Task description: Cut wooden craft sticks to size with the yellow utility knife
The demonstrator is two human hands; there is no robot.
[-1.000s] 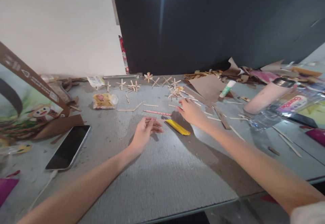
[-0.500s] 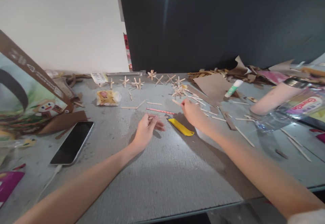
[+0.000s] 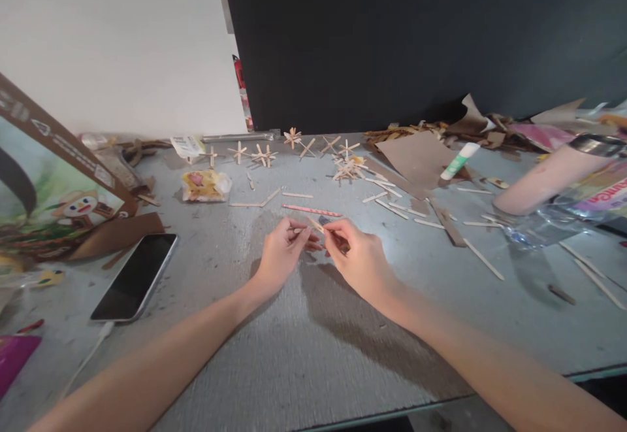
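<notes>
My left hand (image 3: 283, 250) is closed in a pinch on a thin wooden stick, mostly covered by the fingers. Close beside it, my right hand (image 3: 361, 257) pinches another short wooden craft stick (image 3: 316, 225), its end pointing up and left toward the left fingertips. I cannot tell whether the two sticks touch. Just beyond the hands lies a red-and-white patterned pencil (image 3: 312, 210). The yellow cutter is hidden behind my right hand. Several star shapes made of crossed sticks (image 3: 263, 155) stand farther back, with a heap of them (image 3: 349, 168) to the right.
A phone (image 3: 134, 278) on a cable lies left, near a printed bag (image 3: 73, 190). A wrapped snack (image 3: 206, 186) sits behind. On the right are loose sticks (image 3: 484, 259), cardboard (image 3: 411, 159), a glue stick (image 3: 459, 161), a pink flask (image 3: 543, 177) and a plastic bottle (image 3: 588, 200).
My right hand has come back toward me and left, bringing a stick up to my left hand. It now covers the yellow cutter. My left hand stays nearly in place.
</notes>
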